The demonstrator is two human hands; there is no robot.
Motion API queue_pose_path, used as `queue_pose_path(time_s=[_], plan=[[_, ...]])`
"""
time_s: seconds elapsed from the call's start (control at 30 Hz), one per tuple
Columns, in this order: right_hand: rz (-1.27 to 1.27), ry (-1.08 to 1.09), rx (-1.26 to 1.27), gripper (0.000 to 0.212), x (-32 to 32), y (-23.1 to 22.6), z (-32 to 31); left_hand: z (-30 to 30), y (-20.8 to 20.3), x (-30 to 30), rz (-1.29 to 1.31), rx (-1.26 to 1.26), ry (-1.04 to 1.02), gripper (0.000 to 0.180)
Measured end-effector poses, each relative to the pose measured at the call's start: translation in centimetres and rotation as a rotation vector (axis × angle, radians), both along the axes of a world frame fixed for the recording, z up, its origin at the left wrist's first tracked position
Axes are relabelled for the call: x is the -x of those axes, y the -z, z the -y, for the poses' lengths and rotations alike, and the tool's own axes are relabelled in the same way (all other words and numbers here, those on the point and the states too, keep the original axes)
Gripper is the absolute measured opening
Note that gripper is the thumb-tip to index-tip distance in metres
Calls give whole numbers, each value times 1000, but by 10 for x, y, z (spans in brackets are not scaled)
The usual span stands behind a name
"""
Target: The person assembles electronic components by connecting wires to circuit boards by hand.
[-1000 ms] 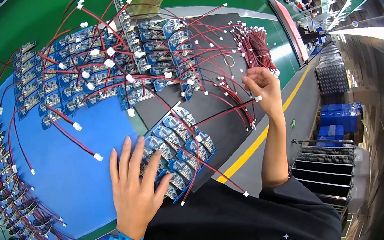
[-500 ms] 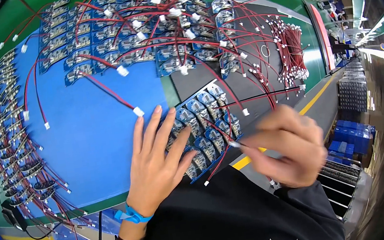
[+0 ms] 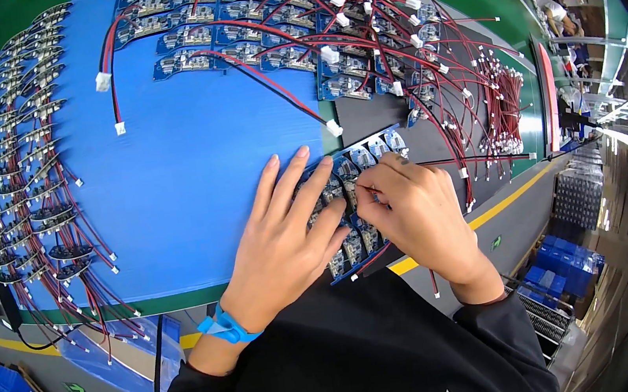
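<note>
My left hand (image 3: 280, 236) lies with fingers spread over the left part of a blue circuit board panel (image 3: 363, 158), which is made of several small boards. My right hand (image 3: 420, 210) is pinched over the panel's middle, thumb and forefinger closed on a thin red-and-black wire lead; most of the lead is hidden by the fingers. A red wire (image 3: 374, 258) sticks out from the panel's near edge, with a small white connector at its end. Another red-and-black lead (image 3: 484, 159) stretches right from behind my right hand.
Rows of wired blue boards (image 3: 242, 11) cover the far side of the blue mat (image 3: 165, 208). Stacked boards (image 3: 30, 178) with dangling leads stand at the left. A bundle of red leads (image 3: 505, 111) lies at the right. Blue boxes (image 3: 553, 267) sit beyond the table.
My right hand has come in from the right, bringing the wire lead down to the panel. My left hand stays spread on the panel. The whole view has shifted.
</note>
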State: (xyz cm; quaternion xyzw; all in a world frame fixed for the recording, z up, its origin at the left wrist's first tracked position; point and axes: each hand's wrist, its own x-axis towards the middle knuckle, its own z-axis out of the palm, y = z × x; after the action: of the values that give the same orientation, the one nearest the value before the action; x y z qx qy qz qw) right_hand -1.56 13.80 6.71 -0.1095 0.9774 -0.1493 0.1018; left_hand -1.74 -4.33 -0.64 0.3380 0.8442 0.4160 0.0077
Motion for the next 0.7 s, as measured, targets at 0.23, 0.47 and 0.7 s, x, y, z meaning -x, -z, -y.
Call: queue_pose_path(time_s=[0.23, 0.47, 0.7], plan=[[-7, 23, -26, 11, -1, 1, 3, -1, 1, 1, -11, -9, 5, 31], [-7, 21, -33, 11, 1, 0, 5, 0, 2, 0, -9, -7, 6, 30], [-15, 114, 22, 11, -1, 3, 9, 0, 2, 1, -14, -31, 13, 28]])
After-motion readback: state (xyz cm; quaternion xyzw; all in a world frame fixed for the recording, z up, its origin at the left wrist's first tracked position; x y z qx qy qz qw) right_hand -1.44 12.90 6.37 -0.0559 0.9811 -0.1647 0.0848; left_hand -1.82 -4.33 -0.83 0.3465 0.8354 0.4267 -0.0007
